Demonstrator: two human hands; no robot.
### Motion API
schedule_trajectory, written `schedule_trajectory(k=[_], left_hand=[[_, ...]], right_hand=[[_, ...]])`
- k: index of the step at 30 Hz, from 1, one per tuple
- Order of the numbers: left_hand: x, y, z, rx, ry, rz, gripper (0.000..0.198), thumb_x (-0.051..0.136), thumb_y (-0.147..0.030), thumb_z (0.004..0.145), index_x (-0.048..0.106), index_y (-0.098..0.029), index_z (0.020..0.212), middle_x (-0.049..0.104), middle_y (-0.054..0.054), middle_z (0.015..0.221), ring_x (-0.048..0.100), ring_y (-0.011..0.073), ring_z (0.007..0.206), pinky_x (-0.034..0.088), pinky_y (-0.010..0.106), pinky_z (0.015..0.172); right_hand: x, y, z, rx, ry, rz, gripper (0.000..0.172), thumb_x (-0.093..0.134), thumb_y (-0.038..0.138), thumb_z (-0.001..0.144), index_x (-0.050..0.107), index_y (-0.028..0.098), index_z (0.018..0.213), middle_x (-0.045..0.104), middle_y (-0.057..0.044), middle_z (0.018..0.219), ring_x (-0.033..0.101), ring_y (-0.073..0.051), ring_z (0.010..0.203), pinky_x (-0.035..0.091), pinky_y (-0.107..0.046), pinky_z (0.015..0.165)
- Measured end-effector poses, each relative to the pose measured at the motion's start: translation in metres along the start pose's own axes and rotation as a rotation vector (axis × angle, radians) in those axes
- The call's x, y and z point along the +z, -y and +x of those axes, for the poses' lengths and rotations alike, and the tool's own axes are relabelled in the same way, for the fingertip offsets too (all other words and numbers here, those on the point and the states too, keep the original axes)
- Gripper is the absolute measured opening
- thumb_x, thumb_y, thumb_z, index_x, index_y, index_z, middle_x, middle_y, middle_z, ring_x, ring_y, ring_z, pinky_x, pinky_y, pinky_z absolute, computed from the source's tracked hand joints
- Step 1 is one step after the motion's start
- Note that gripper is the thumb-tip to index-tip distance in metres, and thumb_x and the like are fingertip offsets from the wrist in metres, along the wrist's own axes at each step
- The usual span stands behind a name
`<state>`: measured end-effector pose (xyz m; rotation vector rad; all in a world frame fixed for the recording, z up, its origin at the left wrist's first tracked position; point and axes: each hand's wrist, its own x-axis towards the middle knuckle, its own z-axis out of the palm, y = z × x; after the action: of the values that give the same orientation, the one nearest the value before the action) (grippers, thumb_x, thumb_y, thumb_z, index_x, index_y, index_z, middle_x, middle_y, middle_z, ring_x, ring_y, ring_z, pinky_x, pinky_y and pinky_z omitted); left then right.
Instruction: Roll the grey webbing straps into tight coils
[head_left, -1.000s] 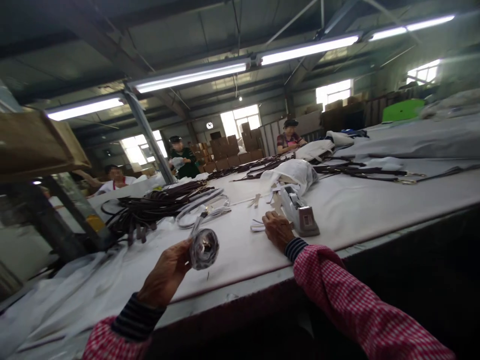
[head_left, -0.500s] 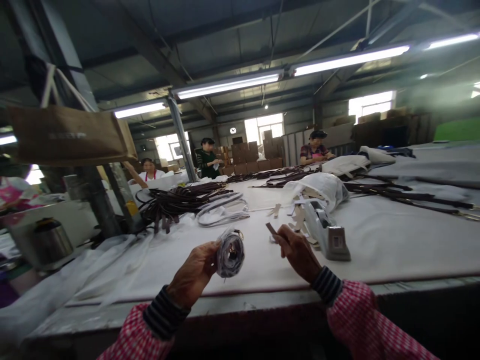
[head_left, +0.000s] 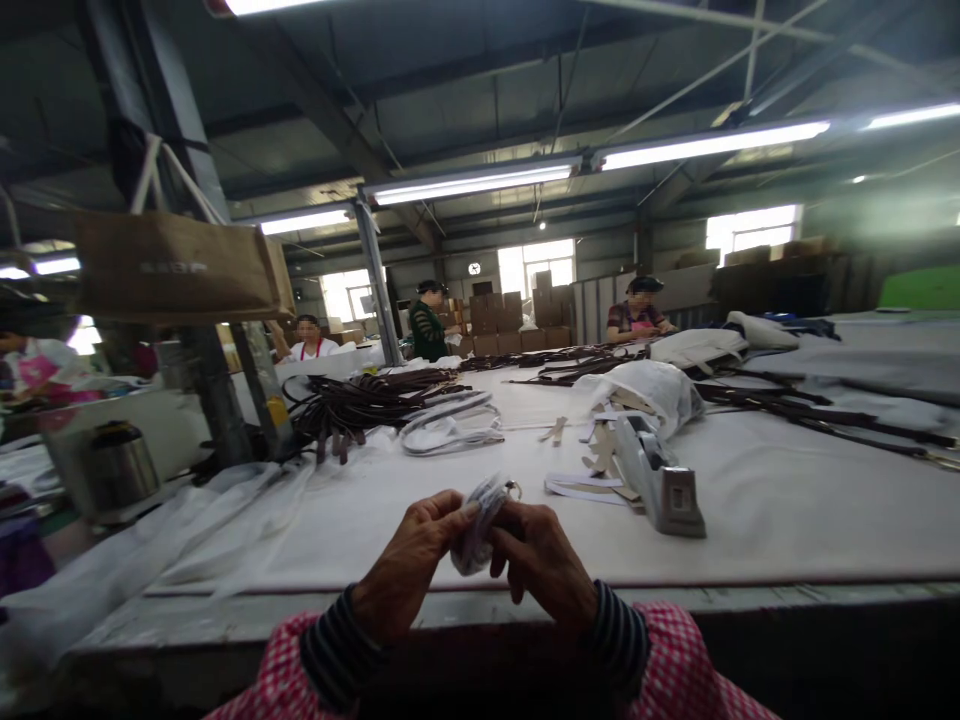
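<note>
Near the table's front edge, my left hand (head_left: 409, 560) grips a coiled strap (head_left: 474, 535) wrapped in clear plastic, thumb along its upper side. My right hand (head_left: 544, 555) closes on the coil's right side with bent fingers. A small metal ring or clasp (head_left: 514, 490) sticks out at the coil's top. Any small strip between the right fingers is hidden. Right of the hands stands a grey tape dispenser (head_left: 671, 490), with pale paper strips (head_left: 589, 488) beside it.
Dark straps (head_left: 367, 400) lie heaped at the left, next to a pale strap loop (head_left: 454, 425). Beyond the dispenser sits a translucent plastic bag (head_left: 652, 390). A brown tote bag (head_left: 180, 265) hangs from a post at left. Several people work farther back.
My right hand has moved left from beside the dispenser to the coil. The small dark strip it held is out of sight. The coil has turned edge-on and shifted slightly right.
</note>
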<state>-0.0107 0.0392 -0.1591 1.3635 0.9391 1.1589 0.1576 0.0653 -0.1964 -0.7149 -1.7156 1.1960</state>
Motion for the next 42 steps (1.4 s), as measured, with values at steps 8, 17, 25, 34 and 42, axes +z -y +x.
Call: schedule_trajectory(k=[8, 17, 25, 34, 42], left_hand=[[-0.013, -0.004, 0.0, 0.065, -0.033, 0.077, 0.031, 0.073, -0.045, 0.085, 0.069, -0.015, 0.085, 0.065, 0.004, 0.078, 0.052, 0.0152, 0.071, 0.038, 0.026, 0.065], [-0.015, -0.001, 0.014, 0.018, -0.096, 0.027, 0.034, 0.076, -0.048, 0.081, 0.069, -0.014, 0.08, 0.062, 0.002, 0.071, 0.05, 0.0133, 0.063, 0.037, 0.024, 0.059], [-0.025, -0.009, 0.027, -0.046, 0.031, -0.051, 0.039, 0.077, -0.048, 0.08, 0.073, -0.01, 0.087, 0.068, 0.006, 0.077, 0.052, 0.0136, 0.065, 0.038, 0.024, 0.06], [-0.016, 0.019, 0.038, 0.142, -0.038, 0.667, 0.024, 0.066, -0.039, 0.086, 0.063, -0.016, 0.081, 0.059, 0.002, 0.08, 0.052, 0.0188, 0.075, 0.038, 0.03, 0.068], [-0.011, 0.096, 0.04, 0.361, -0.078, 0.935, 0.013, 0.057, -0.016, 0.087, 0.052, -0.02, 0.076, 0.059, 0.007, 0.09, 0.049, 0.0269, 0.097, 0.039, 0.04, 0.089]], right_hand=[[-0.004, -0.016, 0.0, 0.13, 0.007, 0.17, 0.04, 0.066, 0.052, 0.086, 0.068, 0.012, 0.078, 0.065, -0.002, 0.055, 0.05, -0.008, 0.033, 0.038, -0.017, 0.033], [-0.008, -0.012, 0.008, 0.011, -0.074, 0.202, 0.038, 0.057, 0.051, 0.093, 0.067, 0.014, 0.091, 0.069, -0.005, 0.071, 0.062, -0.012, 0.046, 0.038, -0.017, 0.037], [-0.033, -0.044, -0.001, -0.429, -0.251, -0.395, 0.042, 0.058, 0.016, 0.091, 0.054, 0.025, 0.132, 0.064, -0.007, 0.108, 0.063, -0.016, 0.078, 0.049, -0.024, 0.057], [-0.018, -0.035, -0.001, -0.801, -0.289, -0.835, 0.015, 0.056, 0.007, 0.097, 0.065, 0.019, 0.097, 0.064, -0.009, 0.109, 0.058, -0.021, 0.093, 0.048, -0.031, 0.074], [-0.016, -0.073, 0.004, -0.638, 0.015, -1.153, 0.012, 0.075, 0.015, 0.086, 0.064, 0.018, 0.084, 0.067, -0.005, 0.094, 0.06, -0.025, 0.094, 0.051, -0.033, 0.075]])
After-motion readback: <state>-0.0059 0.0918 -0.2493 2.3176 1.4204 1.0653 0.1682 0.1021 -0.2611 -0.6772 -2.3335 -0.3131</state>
